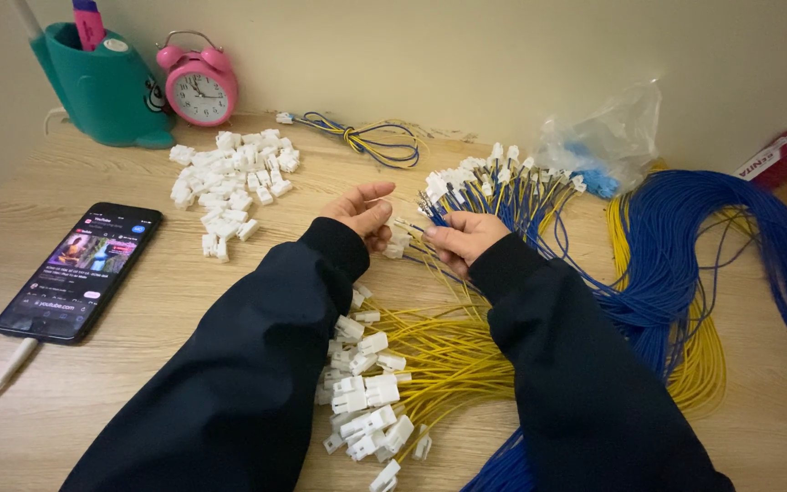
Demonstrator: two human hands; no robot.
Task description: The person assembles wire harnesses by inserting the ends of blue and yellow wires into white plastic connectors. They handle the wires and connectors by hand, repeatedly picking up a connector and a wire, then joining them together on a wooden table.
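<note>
My left hand (363,213) hovers palm up over the wooden desk (129,364), fingers loosely curled and holding nothing that I can see. My right hand (460,237) pinches the bare metal ends of a yellow and a blue wire (409,226) that point toward the left hand. Just beyond the hands lies a bundle of blue and yellow wires with white connectors (494,178). Beneath my forearms, more yellow wires with white plugs (371,392) are spread out. A pile of loose white connector housings (229,178) sits to the left of my left hand.
A smartphone (79,271) with a lit screen and a white cable lies at left. A teal pen holder (102,87) and a pink alarm clock (199,84) stand at the back left. Large coils of blue and yellow wire (712,246), a plastic bag (608,141) and a red box (776,155) fill the right.
</note>
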